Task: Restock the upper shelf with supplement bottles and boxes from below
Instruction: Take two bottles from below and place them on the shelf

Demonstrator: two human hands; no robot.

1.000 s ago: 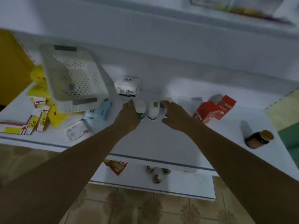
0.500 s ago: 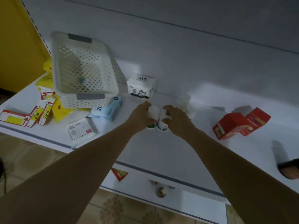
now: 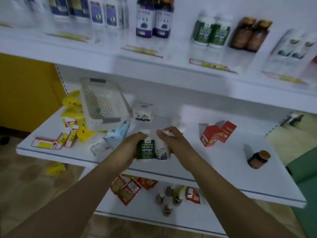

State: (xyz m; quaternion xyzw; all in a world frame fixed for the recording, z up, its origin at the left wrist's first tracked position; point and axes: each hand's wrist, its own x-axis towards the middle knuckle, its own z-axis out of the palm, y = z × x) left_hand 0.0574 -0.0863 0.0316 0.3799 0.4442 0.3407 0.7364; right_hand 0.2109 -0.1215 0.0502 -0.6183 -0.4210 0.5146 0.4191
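Both hands are in over the middle shelf [image 3: 223, 162], each wrapped round a bottle, and the two bottles sit pressed side by side between them. The left hand [image 3: 130, 148] has the green-labelled bottle [image 3: 145, 150]: its fingers [image 3: 137, 135] curl over the top and down the far side, closed snugly, with the label facing the camera and the base clear of the palm. The right hand [image 3: 178, 145] has the white bottle [image 3: 161, 150], fingers [image 3: 168, 130] hooked over its cap and closed against its right side. Both bottles stand roughly upright and look lifted just above the shelf near its front edge, though whether they are touching the surface is hard to call. Further back on the same shelf another white bottle [image 3: 177, 124] stands blurred, just behind the right hand. To the left sit a white perforated basket [image 3: 104, 105], yellow packets [image 3: 72, 103] and a small white box [image 3: 143, 112]; to the right, a pair of red boxes [image 3: 217, 133] and, well apart from them, a dark amber jar [image 3: 258, 159]. Up top, the upper shelf [image 3: 154, 59] carries rows of stock: purple-labelled bottles [image 3: 154, 19], green-labelled white bottles [image 3: 211, 30] and brown bottles [image 3: 249, 34]. Below, the bottom shelf [image 3: 154, 219] holds red sachets [image 3: 127, 188] and a few small brown bottles [image 3: 167, 198].
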